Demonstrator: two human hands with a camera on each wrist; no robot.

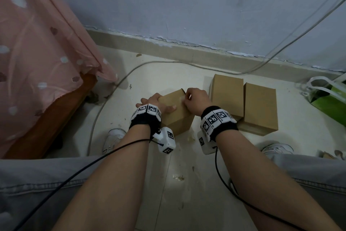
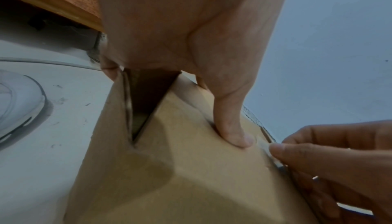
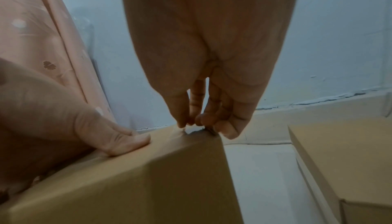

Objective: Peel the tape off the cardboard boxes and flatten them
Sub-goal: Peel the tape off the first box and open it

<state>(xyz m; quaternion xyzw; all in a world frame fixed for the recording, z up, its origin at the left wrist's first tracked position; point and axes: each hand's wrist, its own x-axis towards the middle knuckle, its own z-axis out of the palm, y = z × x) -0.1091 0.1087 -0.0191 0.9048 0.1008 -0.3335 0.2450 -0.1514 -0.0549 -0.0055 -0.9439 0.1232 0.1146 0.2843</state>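
A brown cardboard box (image 1: 176,116) stands on the floor between my feet. My left hand (image 1: 155,104) grips its left side, fingers wrapped down the side and the thumb (image 2: 233,127) pressed flat on top. A side flap gapes open beside the palm in the left wrist view. My right hand (image 1: 187,97) pinches a bit of clear tape (image 3: 184,129) at the box's top far-right edge, thumb and fingertips (image 3: 224,130) bunched together. The tape strip (image 2: 273,158) runs along that edge. How much tape is lifted is too small to tell.
Two more closed cardboard boxes (image 1: 227,96) (image 1: 260,107) lie side by side just right of my hands. A green bag (image 1: 329,99) sits at far right. A grey cable (image 1: 116,90) loops across the floor. A bed with pink cloth (image 1: 37,62) fills the left.
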